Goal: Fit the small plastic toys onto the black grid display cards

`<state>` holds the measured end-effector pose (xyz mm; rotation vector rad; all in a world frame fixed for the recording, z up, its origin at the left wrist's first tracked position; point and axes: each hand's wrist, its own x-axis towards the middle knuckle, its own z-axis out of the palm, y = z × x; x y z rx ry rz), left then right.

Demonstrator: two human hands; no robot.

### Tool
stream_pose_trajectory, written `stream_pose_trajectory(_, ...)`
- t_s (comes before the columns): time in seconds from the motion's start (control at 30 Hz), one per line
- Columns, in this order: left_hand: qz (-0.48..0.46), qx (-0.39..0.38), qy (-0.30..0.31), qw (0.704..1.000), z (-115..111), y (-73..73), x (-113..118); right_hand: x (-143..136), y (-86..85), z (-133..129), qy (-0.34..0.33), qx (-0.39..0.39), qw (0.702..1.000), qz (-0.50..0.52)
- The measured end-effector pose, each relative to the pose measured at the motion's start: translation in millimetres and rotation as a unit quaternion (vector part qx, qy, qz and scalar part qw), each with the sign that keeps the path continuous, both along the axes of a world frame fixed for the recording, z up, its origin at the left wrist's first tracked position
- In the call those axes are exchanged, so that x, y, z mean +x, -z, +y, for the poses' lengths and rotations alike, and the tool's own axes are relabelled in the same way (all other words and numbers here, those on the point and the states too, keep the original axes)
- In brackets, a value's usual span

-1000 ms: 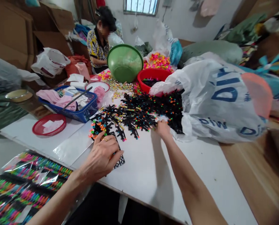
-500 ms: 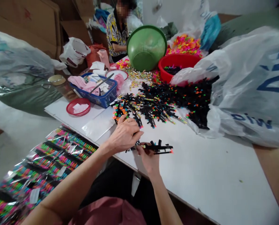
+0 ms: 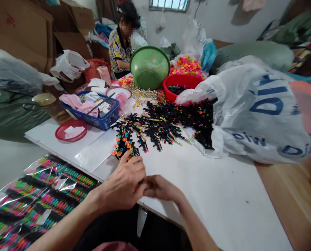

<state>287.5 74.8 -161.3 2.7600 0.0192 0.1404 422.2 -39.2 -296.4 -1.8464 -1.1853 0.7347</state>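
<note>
My left hand (image 3: 126,177) is closed, back of the hand up, over the near edge of the white table (image 3: 187,181). A small part of a black plastic toy gun (image 3: 141,181) shows between the two hands; the fingers hide most of it. My right hand (image 3: 159,187) meets the left from the right, its fingers curled and pinching at the same spot. Just beyond my left fingertips lie black toy guns with orange and green round ends (image 3: 122,144). Farther back spreads a large heap of black toy guns (image 3: 168,122).
A blue basket (image 3: 103,118) and a red basket (image 3: 71,131) stand at left. Behind the heap are a green basin (image 3: 150,68), a red basin (image 3: 181,82) and a co-worker (image 3: 120,45). A big plastic bag (image 3: 249,111) sits right. Bagged colourful pieces (image 3: 45,195) lie below left.
The toy gun, which pointed right from my right hand, is now mostly hidden between both hands. The hands have come lower and closer together. The camera view has shifted.
</note>
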Motion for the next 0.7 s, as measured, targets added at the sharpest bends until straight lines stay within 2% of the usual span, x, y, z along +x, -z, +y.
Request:
stream_pose_trajectory(0.03, 0.002, -0.004, 0.008, 1.000, -4.9, -0.4, -4.3, 26.7, -6.6, -1.8, -0.010, -0.015, 0.999, -0.045)
stream_pose_trajectory(0.07, 0.001, -0.006, 0.014, 1.000, -8.3, -0.8, -8.4, 54.9, -12.8, -0.2, 0.062, -0.034, 0.990, -0.122)
stream_pose_trajectory(0.1, -0.004, -0.006, 0.019, 1.000, -9.4, -1.2, -11.7, 82.6, -18.0, 4.7, 0.133, -0.032, 0.978, -0.155)
stream_pose_trajectory(0.17, -0.039, 0.002, 0.011, 0.999, -2.7, -2.8, -14.3, 130.2, -23.3, 21.1, 0.223, -0.034, 0.956, -0.187)
stream_pose_trajectory(0.23, -0.120, 0.008, -0.063, 0.991, 15.7, -5.0, -7.8, 161.0, -21.3, 38.8, 0.265, -0.037, 0.945, -0.189)
stream_pose_trajectory(0.3, -0.194, 0.007, -0.192, 0.962, 40.2, -5.6, 9.1, 174.8, -14.9, 49.8, 0.279, -0.042, 0.941, -0.187)
stream_pose_trajectory(0.33, -0.202, 0.002, -0.249, 0.947, 52.0, -4.6, 20.5, 177.0, -11.7, 51.2, 0.280, -0.045, 0.941, -0.185)
stream_pose_trajectory(0.37, -0.184, -0.001, -0.287, 0.940, 62.0, -2.6, 32.7, 176.9, -9.1, 49.7, 0.278, -0.048, 0.942, -0.183)
stream_pose_trajectory(0.4, -0.142, -0.003, -0.297, 0.944, 69.4, 0.1, 44.7, 174.9, -7.8, 45.7, 0.275, -0.050, 0.943, -0.181)
stream_pose_trajectory(0.5, 0.007, -0.004, -0.231, 0.973, 72.9, 8.4, 70.8, 154.9, -11.3, 27.0, 0.261, -0.051, 0.947, -0.182)
stream_pose_trajectory(0.57, 0.054, 0.012, -0.191, 0.980, 63.1, 10.7, 76.4, 126.1, -15.4, 17.8, 0.265, -0.004, 0.952, -0.151)
stream_pose_trajectory(0.63, 0.060, 0.031, -0.178, 0.982, 51.4, 10.0, 74.6, 86.2, -14.7, 17.3, 0.260, 0.073, 0.961, -0.054)
stream_pose_trajectory(0.7, 0.056, 0.035, -0.174, 0.983, 44.0, 7.9, 70.2, 45.4, -6.7, 25.7, 0.245, 0.128, 0.959, 0.058)
